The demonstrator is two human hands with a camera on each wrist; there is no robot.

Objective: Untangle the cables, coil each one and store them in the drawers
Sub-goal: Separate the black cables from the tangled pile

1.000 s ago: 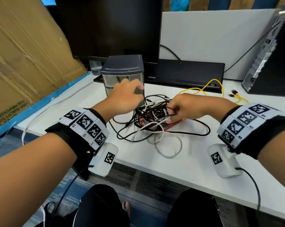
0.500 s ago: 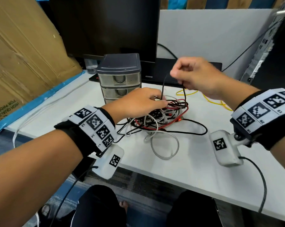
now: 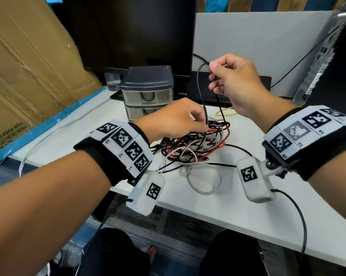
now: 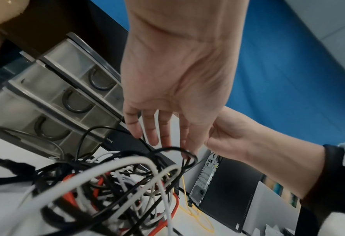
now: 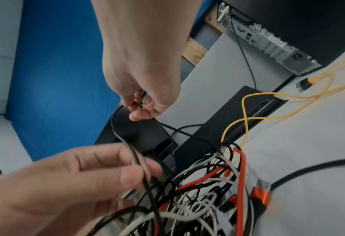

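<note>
Nearest, two forearms reach forward over the near edge of a white desk (image 3: 237, 212), each with a black wrist strap carrying square printed markers and a small white camera pod.

On the desk just beyond lies the tangle of cables (image 3: 194, 146), a loose heap of black, white and red leads, with one white loop (image 3: 205, 179) spilling toward the near edge and a black strand trailing off to the right.

The left hand (image 3: 172, 118) hovers over the far left part of the heap, its fingers extended downward and relaxed, the fingertips (image 4: 153, 140) touching a black loop at the top of the pile; it grips nothing.

The right hand (image 3: 233, 80) is raised above and to the right of the heap, thumb and fingers pinching a thin black cable (image 3: 202, 96). That cable arches over at the pinch and hangs down in two strands into the tangle, one strand passing just in front of the left fingers.

Behind the heap, to the left, stands a small drawer unit (image 3: 148, 92) with a dark grey lid and translucent drawers, all closed. A thin yellow cable (image 3: 226, 112) lies on the desk to the far right of the heap.

Farther back are a dark monitor (image 3: 128, 30) and, at the far right, a computer tower (image 3: 331, 62). Cardboard (image 3: 28, 62) leans along the left side.
</note>
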